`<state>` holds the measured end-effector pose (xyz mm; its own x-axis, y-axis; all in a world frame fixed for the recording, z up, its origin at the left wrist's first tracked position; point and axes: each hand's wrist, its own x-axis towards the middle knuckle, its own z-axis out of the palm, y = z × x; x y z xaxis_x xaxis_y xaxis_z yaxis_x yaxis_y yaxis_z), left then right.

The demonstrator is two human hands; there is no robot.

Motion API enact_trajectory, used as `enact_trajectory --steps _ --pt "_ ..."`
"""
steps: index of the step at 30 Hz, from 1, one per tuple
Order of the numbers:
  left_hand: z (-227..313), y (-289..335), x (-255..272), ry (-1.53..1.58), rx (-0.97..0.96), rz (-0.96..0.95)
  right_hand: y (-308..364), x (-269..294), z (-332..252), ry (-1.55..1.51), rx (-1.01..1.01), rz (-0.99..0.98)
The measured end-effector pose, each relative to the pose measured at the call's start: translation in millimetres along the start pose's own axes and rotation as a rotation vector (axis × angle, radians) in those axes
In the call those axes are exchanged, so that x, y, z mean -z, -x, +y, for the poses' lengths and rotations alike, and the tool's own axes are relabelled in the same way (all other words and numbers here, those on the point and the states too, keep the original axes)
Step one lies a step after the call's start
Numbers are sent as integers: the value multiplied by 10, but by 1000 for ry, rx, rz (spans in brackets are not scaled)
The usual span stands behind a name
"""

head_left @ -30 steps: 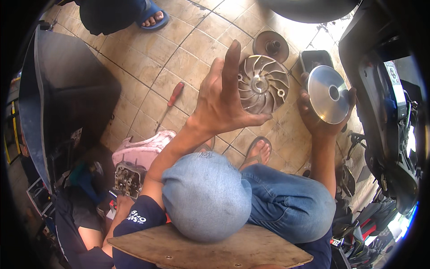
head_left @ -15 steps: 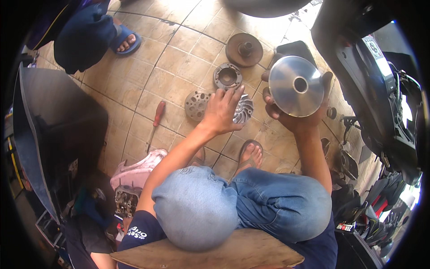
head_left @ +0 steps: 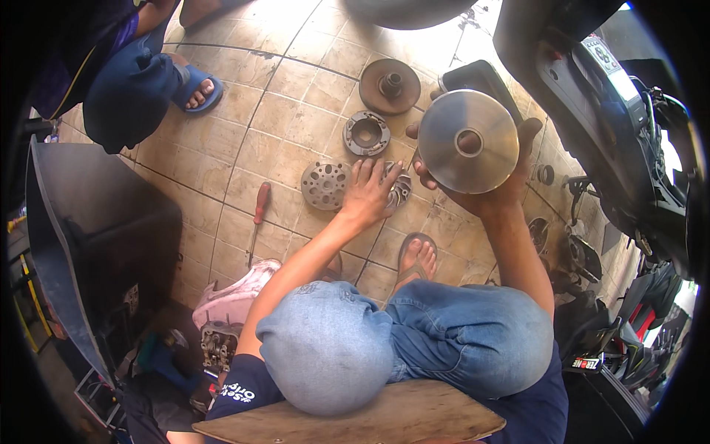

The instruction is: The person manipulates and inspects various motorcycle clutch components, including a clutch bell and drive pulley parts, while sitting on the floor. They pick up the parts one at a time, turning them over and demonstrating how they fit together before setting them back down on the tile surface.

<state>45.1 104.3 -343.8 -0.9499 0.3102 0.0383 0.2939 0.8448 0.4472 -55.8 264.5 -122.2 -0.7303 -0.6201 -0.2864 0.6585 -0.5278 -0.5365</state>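
Note:
My right hand (head_left: 504, 194) holds up a shiny metal pulley disc (head_left: 492, 159) with a round hole in its middle. Its fingers and thumb wrap the disc from below and at the sides. On the tiled floor, my left hand (head_left: 364, 198) lies over a finned fan pulley (head_left: 400, 191), fingers stretched and apart, covering part of it. Left of that hand is a round plate with many holes (head_left: 322, 185). Just beyond the fingers sits a ring-shaped clutch part (head_left: 366, 133). Farther off lies a brown, rusty clutch bell (head_left: 389, 87) with a central shaft.
A red-handled screwdriver (head_left: 262, 203) lies on the floor to the left. Near my left arm are a pink part (head_left: 231, 300) and an engine cylinder head (head_left: 219, 344). Black scooter bodywork (head_left: 584, 96) stands at right, a large dark panel (head_left: 111, 222) at left. Another person's sandaled foot (head_left: 201, 90) is at upper left.
My right hand has moved left with the pulley disc, whose face is turned more toward me. My left hand has drawn a little nearer to me over the fan pulley. The view has shifted slightly.

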Motion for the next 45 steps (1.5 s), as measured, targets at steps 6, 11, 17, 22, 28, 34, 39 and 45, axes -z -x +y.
enact_trajectory --steps 6,11,17,22,28,34,39,45 --pt "139 -122 671 1231 247 142 -67 54 -107 840 107 137" --pt "283 -239 1403 2181 23 43 10 -122 12 1452 412 -140" --pt "315 -130 1468 2367 -122 -76 65 -214 12 1517 602 -302" --pt "425 -158 1493 2135 -86 53 22 -224 69 1441 629 -299" --pt "469 -195 1475 2034 -205 65 0 -208 56 1381 600 -250" --pt "374 -165 1422 2052 -268 122 -33 -218 52 1392 613 -310" --pt "335 -132 1428 2200 -214 86 -63 -151 102 1314 834 -503" --pt "246 -41 1713 2059 -286 20 3 -243 93 1381 854 -516"
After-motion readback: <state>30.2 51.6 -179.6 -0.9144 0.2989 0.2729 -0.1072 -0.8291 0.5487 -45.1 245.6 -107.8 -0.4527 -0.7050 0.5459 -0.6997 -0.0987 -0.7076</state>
